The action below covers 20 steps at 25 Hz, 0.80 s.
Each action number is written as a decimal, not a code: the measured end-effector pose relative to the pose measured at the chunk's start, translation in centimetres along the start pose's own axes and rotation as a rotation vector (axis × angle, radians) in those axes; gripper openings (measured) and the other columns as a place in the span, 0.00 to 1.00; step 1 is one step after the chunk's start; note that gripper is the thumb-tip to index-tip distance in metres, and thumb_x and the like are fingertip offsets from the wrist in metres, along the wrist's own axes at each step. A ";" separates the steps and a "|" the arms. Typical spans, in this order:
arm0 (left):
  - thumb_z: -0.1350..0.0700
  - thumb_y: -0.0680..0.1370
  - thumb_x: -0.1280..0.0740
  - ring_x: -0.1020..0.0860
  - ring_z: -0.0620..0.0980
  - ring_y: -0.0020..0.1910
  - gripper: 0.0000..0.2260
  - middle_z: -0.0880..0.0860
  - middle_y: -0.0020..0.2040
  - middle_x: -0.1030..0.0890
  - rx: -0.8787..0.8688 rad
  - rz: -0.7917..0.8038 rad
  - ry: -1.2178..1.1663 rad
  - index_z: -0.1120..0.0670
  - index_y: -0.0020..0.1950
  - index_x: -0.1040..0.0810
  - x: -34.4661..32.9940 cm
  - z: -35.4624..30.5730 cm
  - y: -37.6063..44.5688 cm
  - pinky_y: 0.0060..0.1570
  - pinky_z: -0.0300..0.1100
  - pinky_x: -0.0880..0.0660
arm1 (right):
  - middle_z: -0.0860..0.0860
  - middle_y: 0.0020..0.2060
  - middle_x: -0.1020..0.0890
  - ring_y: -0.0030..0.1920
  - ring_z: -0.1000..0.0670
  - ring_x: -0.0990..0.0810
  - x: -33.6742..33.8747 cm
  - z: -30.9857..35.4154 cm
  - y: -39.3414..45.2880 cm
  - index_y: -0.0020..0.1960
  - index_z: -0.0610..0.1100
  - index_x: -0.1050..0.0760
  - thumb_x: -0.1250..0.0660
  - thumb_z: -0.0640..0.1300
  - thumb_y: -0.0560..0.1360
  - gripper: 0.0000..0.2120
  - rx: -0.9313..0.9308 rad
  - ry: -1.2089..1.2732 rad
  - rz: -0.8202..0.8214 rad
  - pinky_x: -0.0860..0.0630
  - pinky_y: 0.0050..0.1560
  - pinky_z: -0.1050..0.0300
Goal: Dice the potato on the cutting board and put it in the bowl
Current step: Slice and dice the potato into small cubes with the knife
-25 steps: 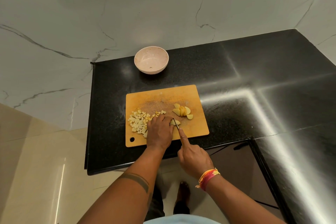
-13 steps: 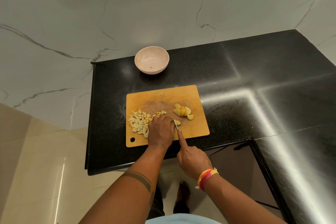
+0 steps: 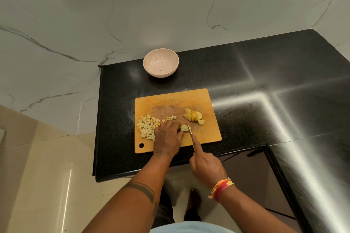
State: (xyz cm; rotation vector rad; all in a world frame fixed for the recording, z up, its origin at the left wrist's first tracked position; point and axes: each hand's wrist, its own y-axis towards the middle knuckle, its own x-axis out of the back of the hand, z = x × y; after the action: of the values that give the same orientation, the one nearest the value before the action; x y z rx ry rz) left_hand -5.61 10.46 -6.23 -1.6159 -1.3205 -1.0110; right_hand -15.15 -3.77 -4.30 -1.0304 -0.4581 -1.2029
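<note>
On the black counter, the cutting board carries a potato piece pinned by the left hand; the knife, gripped by the right hand, cuts its right side.

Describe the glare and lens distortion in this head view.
Head view: bright streaks of glare cross the black countertop right of the cutting board; the wide-angle lens bends the marble wall and counter edges; the diced potato, knife and both hands stay evenly lit and sharp.
</note>
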 end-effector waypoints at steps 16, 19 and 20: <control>0.51 0.82 0.38 0.28 0.52 0.56 0.12 0.50 0.58 0.25 0.038 -0.124 0.192 0.47 0.65 0.24 1.1 1.2 2.8 0.57 0.49 0.31 | 0.50 0.32 0.25 0.30 0.48 0.27 -0.6 4.0 3.7 0.83 0.55 0.62 0.46 0.46 0.82 0.36 0.057 -0.004 -0.005 0.36 0.29 0.52; 0.54 0.82 0.37 0.28 0.53 0.54 0.11 0.50 0.57 0.25 0.049 -0.160 0.168 0.48 0.63 0.22 1.0 0.4 3.5 0.55 0.49 0.31 | 0.51 0.30 0.26 0.28 0.49 0.27 0.3 3.0 3.5 0.83 0.58 0.61 0.45 0.46 0.81 0.36 0.042 0.027 -0.070 0.34 0.30 0.52; 0.54 0.81 0.37 0.27 0.53 0.54 0.11 0.50 0.56 0.25 0.031 -0.159 0.151 0.48 0.62 0.22 0.8 0.0 3.7 0.55 0.49 0.31 | 0.51 0.29 0.25 0.28 0.49 0.28 0.7 2.3 3.2 0.83 0.58 0.60 0.45 0.46 0.82 0.36 0.024 0.041 -0.087 0.34 0.30 0.51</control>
State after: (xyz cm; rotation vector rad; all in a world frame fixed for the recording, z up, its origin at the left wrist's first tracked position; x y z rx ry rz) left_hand -1.84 10.25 -5.80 -1.4004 -1.3702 -1.1781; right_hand -11.46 -2.18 -3.90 -0.9722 -0.4884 -1.2906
